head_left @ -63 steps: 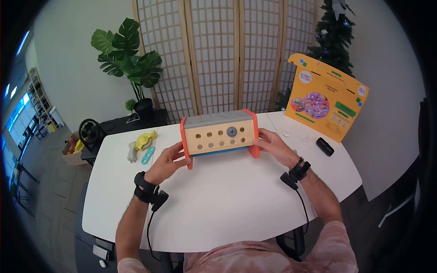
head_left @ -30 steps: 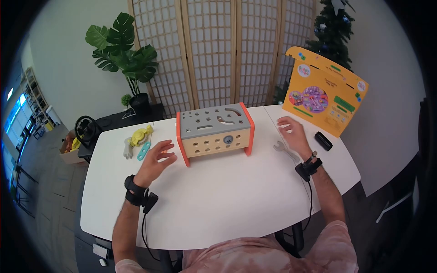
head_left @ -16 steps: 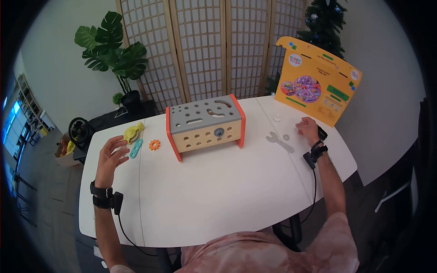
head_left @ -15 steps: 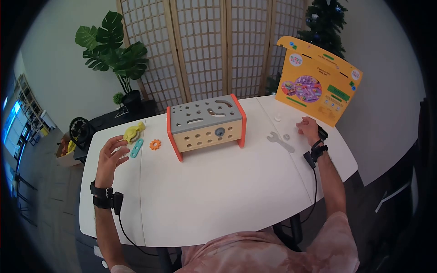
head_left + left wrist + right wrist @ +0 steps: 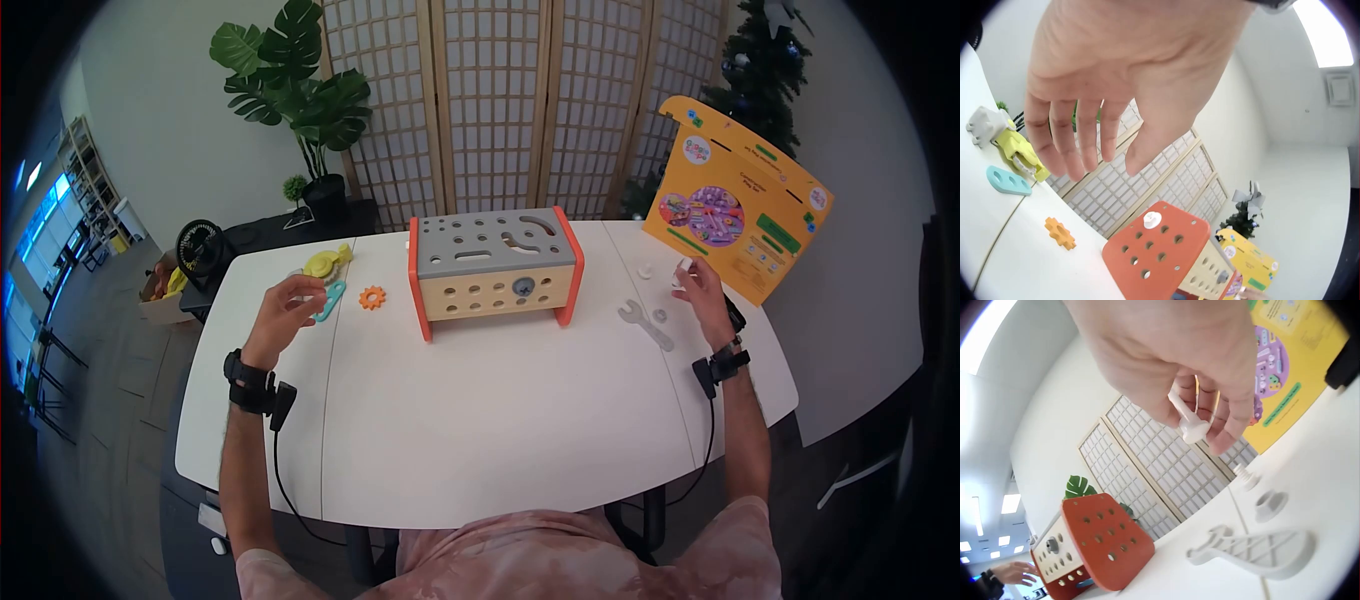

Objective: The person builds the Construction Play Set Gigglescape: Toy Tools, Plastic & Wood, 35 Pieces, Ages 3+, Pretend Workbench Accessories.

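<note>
A toy workbench (image 5: 496,272) with a grey holed top and red ends stands at the table's back middle, a grey screw head (image 5: 524,287) in its front. The right hand (image 5: 706,305) pinches a white bolt (image 5: 1191,425) between thumb and fingers, above the table's right side. Below it lie a grey wrench (image 5: 1260,550), a grey nut (image 5: 1270,505) and another white bolt (image 5: 1246,477). The left hand (image 5: 285,318), fingers loosely bent and holding nothing, hovers by a teal holed strip (image 5: 1009,181). A yellow tool (image 5: 1021,154) and an orange gear (image 5: 1060,233) lie near that strip.
A yellow box (image 5: 738,200) stands at the table's back right, with a black object (image 5: 735,315) in front of it, partly behind the right hand. Beyond the table's left are a black fan (image 5: 200,250) and a potted plant (image 5: 325,195).
Both hands have let go of the workbench, which now rests with its grey top visible, and have moved apart to either side. The right hand has taken hold of a white bolt and raised it.
</note>
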{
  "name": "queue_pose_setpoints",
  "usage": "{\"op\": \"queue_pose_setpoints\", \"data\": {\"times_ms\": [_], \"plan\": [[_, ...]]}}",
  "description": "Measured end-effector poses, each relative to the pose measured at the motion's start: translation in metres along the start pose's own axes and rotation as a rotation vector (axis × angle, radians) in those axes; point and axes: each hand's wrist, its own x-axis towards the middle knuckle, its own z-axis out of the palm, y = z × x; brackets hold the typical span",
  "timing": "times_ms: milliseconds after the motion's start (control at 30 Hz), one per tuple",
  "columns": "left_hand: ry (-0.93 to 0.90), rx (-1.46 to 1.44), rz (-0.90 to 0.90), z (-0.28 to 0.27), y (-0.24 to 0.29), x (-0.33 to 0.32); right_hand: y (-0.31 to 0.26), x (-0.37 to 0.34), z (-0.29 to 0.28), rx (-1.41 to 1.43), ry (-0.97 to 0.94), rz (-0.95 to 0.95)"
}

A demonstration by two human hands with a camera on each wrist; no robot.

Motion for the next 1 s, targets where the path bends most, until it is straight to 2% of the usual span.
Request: {"op": "queue_pose_setpoints", "data": {"times_ms": [67,133,167,200,267,333,400,567,733,800,900,1000], "plan": [[-0.032,0.001,0.013,0.009,-0.005,0.011,-0.021,-0.009,0.014,0.006,-0.054,-0.029],[-0.089,0.236,0.139,0.021,-0.019,0.029,-0.042,-0.017,0.028,0.009,-0.108,-0.062],[-0.078,0.307,0.314,0.026,-0.042,0.047,-0.052,-0.021,0.036,-0.020,-0.177,-0.107],[-0.074,0.305,0.318,0.032,-0.044,0.052,-0.059,-0.024,0.043,-0.049,-0.245,-0.151],[-0.040,0.539,0.279,0.048,-0.041,0.060,-0.069,-0.031,0.054,-0.013,-0.309,-0.163],[-0.028,0.527,0.304,0.061,-0.054,0.072,-0.086,-0.042,0.065,0.002,-0.433,-0.126],[-0.010,0.708,0.312,0.070,-0.061,0.081,-0.098,-0.051,0.075,0.008,-0.449,-0.126],[-0.044,0.730,0.293,0.076,-0.065,0.086,-0.113,-0.063,0.089,0.135,-0.587,-0.135],[-0.050,0.709,0.306,0.073,-0.068,0.086,-0.111,-0.066,0.097,0.112,-0.636,-0.151],[-0.106,0.580,0.190,0.072,-0.075,0.093,-0.112,-0.068,0.100,0.068,-0.637,-0.161],[-0.152,0.564,0.150,0.068,-0.075,0.095,-0.120,-0.074,0.106,0.080,-0.648,-0.129],[-0.190,0.551,0.260,0.061,-0.075,0.093,-0.123,-0.081,0.109,0.141,-0.589,-0.117]]}}
